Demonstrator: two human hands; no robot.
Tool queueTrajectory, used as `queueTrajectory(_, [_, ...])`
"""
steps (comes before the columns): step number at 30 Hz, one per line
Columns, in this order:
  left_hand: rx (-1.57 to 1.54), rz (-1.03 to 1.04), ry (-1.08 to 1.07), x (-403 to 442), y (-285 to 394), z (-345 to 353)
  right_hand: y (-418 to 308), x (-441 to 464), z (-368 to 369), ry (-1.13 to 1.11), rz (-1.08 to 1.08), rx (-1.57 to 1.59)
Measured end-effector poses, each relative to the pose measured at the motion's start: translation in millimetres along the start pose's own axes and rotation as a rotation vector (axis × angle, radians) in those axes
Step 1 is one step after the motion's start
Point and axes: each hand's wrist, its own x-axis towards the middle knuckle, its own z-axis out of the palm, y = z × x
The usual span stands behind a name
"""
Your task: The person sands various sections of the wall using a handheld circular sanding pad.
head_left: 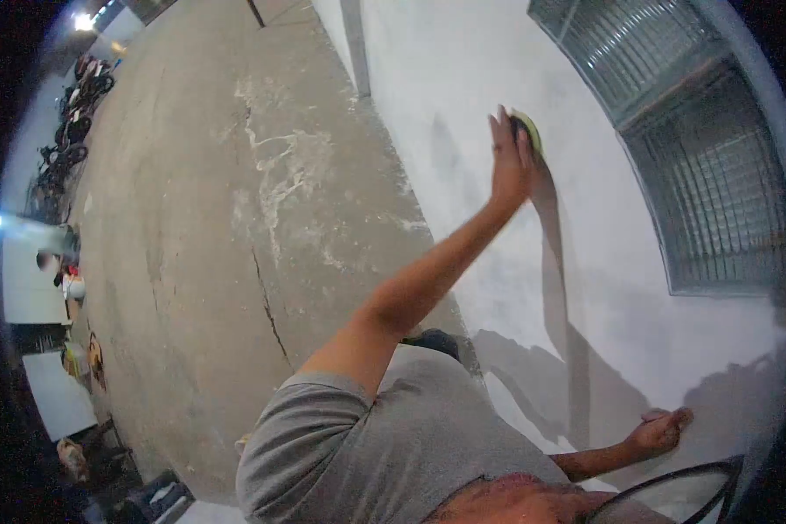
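Observation:
Reaching across to the white wall, my left hand presses a round dark pad with a yellow-green rim flat against it. The fingers stretch over the back of the pad and hide much of it; whether it is a sanding pad or a sponge, I cannot tell. Lower down, my right hand is held near the same wall with its fingers curled closed. Anything inside that hand is hidden, and I cannot tell whether it touches the wall.
A glass-block window is set in the wall at right. Concrete floor, cracked and stained with white, runs along the wall's foot. Motorcycles and white panels stand at far left. A dark curved strap or cable crosses the bottom right.

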Motion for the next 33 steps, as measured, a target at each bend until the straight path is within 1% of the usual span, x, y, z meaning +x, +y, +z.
queueTrajectory(2, [0.0,0.057,-0.084,-43,5,2,1,0,-2,-0.015,-0.032,0.027])
queueTrajectory(4, [-0.019,-0.056,-0.166,-65,15,-1,-3,1,-3,-0.006,0.029,-0.076])
queueTrajectory(5, [0.068,0.017,-0.159,-59,15,-3,7,7,-11,-0.092,0.06,-0.122])
queueTrajectory(6, [0.071,0.007,-0.156,-48,13,-4,9,8,-9,-0.1,0.056,-0.128])
queueTrajectory(8, [-0.008,-0.026,-0.042,-19,5,-4,14,9,-7,-0.046,0.044,-0.144])
queueTrajectory(9, [0.065,-0.008,-0.016,-3,0,-7,13,9,-8,-0.049,0.045,-0.149])
queueTrajectory(10, [0.054,0.008,0.004,9,-3,-10,10,8,-8,-0.057,0.038,-0.18])
queueTrajectory(13, [0.035,-0.027,-0.006,10,-6,-14,8,7,-6,-0.036,0.057,-0.225])
queueTrajectory(15, [0.027,-0.038,-0.104,-23,-12,-9,6,7,-3,-0.011,0.087,-0.236])
queueTrajectory(16, [0.018,-0.07,-0.132,-44,-8,-6,2,5,-6,-0.015,0.031,-0.172])
queueTrajectory(17, [0.014,-0.03,-0.131,-55,-7,-5,-1,2,-8,-0.018,-0.023,-0.113])
queueTrajectory(18, [0.008,0.006,-0.132,-61,-6,-4,-3,1,-8,-0.014,-0.018,-0.118])
queueTrajectory(19, [0.002,0.001,-0.14,-57,-8,-2,-4,-1,-9,-0.035,-0.039,-0.054])
queueTrajectory(20, [0.006,0.0,-0.08,-46,-12,1,-4,0,-12,-0.055,-0.063,0.008])
queueTrajectory(21, [0.011,-0.003,-0.017,-34,-16,2,5,4,-12,-0.051,-0.066,-0.006])
queueTrajectory(23, [-0.006,-0.029,0.014,-6,-31,-3,33,11,-10,-0.047,-0.308,-0.127])
queueTrajectory(24, [0.002,-0.025,0.023,2,-36,-6,30,8,-10,-0.047,-0.302,-0.132])
queueTrajectory(25, [0.005,-0.026,0.017,0,-34,-8,22,3,-8,-0.04,-0.206,-0.057])
queueTrajectory(26, [0.016,-0.077,0.0,-1,-32,-8,14,0,-6,-0.033,-0.112,0.02])
queueTrajectory(27, [0.028,-0.123,-0.014,-1,-30,-9,6,-1,-5,-0.032,-0.111,0.025])
queueTrajectory(28, [0.031,-0.116,-0.015,-14,-30,-7,1,-1,-5,-0.011,-0.02,0.028])
queueTrajectory(29, [0.046,-0.092,-0.093,-40,-30,-6,-4,-2,-4,0.01,0.073,0.031])
queueTrajectory(30, [0.059,-0.069,-0.172,-62,-27,-5,4,0,-4,0.011,0.078,0.035])
queueTrajectory(32, [-0.011,-0.145,-0.233,-84,-13,-5,26,5,-7,-0.028,-0.092,-0.011])
queueTrajectory(33, [-0.009,-0.147,-0.207,-76,-12,-7,23,2,-7,-0.026,-0.088,-0.019])
